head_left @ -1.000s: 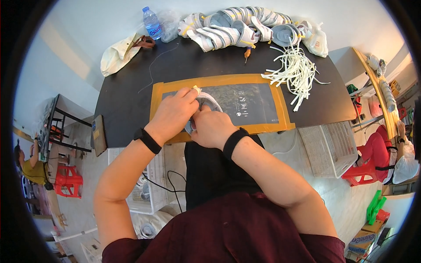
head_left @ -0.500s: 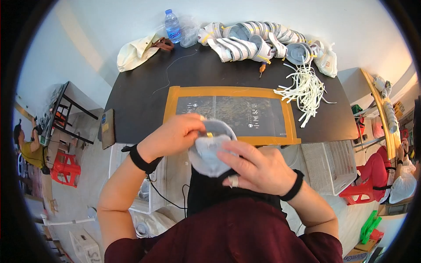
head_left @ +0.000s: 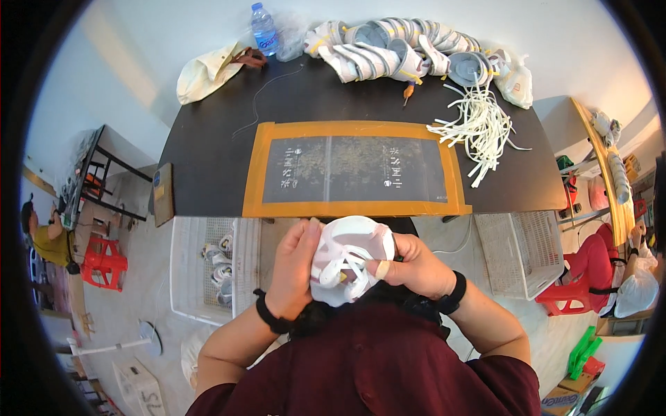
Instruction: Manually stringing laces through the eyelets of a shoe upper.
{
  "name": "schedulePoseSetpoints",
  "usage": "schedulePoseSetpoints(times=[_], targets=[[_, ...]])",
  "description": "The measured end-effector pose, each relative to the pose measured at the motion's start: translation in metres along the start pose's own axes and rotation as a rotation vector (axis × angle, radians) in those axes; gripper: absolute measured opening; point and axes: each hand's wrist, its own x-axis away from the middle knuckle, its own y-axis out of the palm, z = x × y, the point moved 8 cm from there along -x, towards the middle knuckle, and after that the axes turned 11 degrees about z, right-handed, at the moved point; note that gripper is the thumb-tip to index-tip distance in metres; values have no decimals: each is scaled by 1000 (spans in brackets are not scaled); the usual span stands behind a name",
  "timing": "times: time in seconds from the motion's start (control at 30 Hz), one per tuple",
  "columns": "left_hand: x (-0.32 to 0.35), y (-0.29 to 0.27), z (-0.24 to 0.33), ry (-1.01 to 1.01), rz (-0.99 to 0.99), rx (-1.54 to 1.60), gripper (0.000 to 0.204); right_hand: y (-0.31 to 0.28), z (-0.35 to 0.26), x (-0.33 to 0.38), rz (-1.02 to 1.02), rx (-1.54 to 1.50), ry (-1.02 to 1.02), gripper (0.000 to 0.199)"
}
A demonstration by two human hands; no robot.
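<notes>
Table, white piece in hands (beyond edge)

Left hand, right hand: some fingers hidden behind white-and-pink fabric piece. Eight o'clock, small items in plastic crate: too small to tell. Four o'clock, cardboard box: cut off.

Phone left of the sheet, strips right, bottle behind

From head height, the fisheye looks down; table ahead.
</notes>
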Motion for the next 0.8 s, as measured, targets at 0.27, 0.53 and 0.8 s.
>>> schedulePoseSetpoints(times=[0.27, 0.53, 0.8], targets=[[-13, -11, -48, -348, -218, -240, 21, 19, 53, 4, -242, -224, 289, 21], [45, 0, 34, 701, -362, -1094, 74, 21, 73, -10, -223, -307, 312, 29], [32, -105, 60, 531, 73, -1021, 60, 54, 57, -35, -348, 313, 60, 24]])
